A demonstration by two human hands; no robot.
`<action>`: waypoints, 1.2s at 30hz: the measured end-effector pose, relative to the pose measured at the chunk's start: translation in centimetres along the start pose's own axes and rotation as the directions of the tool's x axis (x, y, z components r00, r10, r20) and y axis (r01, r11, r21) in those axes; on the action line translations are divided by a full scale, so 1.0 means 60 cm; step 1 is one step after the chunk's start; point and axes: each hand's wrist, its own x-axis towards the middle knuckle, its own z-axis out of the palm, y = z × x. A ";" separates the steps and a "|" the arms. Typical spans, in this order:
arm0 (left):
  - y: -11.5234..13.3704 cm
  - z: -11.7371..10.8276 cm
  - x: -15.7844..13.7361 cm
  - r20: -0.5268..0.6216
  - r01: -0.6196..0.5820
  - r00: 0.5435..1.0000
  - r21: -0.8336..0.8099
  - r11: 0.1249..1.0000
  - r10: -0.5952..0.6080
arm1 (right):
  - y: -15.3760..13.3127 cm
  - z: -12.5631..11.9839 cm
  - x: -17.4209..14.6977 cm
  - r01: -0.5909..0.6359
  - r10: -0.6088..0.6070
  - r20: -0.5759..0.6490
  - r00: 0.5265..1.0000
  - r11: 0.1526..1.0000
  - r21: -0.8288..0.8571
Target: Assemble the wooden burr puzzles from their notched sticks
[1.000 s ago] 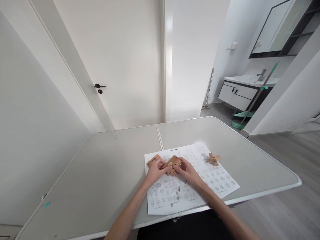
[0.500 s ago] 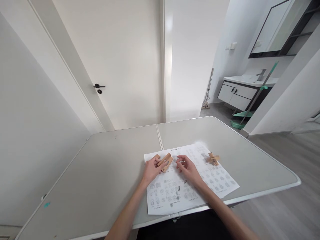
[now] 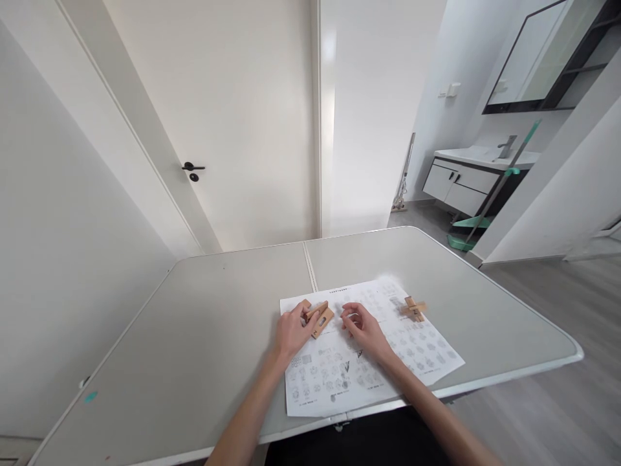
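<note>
My left hand point(image 3: 292, 331) is closed around wooden puzzle pieces point(image 3: 322, 321), holding them just over the printed sheet. One flat piece has a slot in it and a dark mark near its lower end; another stick lies across it. My fingers cover part of these pieces. To their right, my right hand point(image 3: 363, 329) hovers with its fingers loosely curled and apart, nothing visible in them. A cross-shaped wooden puzzle point(image 3: 414, 309) of interlocked sticks rests on the right edge of the printed paper sheet point(image 3: 349, 388), which shows rows of small diagrams.
The grey folding table point(image 3: 218, 336) has a pale rim and a seam across its middle. Beyond it are a white door point(image 3: 252, 129), a sink cabinet point(image 3: 460, 181) and a green broom and dustpan point(image 3: 463, 242). A teal mark point(image 3: 90, 397) is at the table's left.
The slotted piece in my left hand has tipped flatter, and the stick over it has turned and shifted slightly left. My right hand has barely moved.
</note>
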 end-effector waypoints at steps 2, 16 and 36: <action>-0.002 0.001 -0.001 -0.006 -0.029 1.000 0.047 0.998 0.030 | -0.001 0.000 0.000 0.006 -0.006 0.002 1.000 1.000 -0.016; 0.002 -0.001 -0.004 0.059 -0.025 0.998 0.172 0.985 0.015 | 0.001 0.003 0.000 0.019 -0.018 0.014 1.000 0.997 -0.068; -0.007 -0.002 0.000 -0.166 -0.055 0.983 0.165 0.985 0.083 | -0.009 0.001 -0.004 0.034 -0.026 0.071 0.997 0.994 -0.108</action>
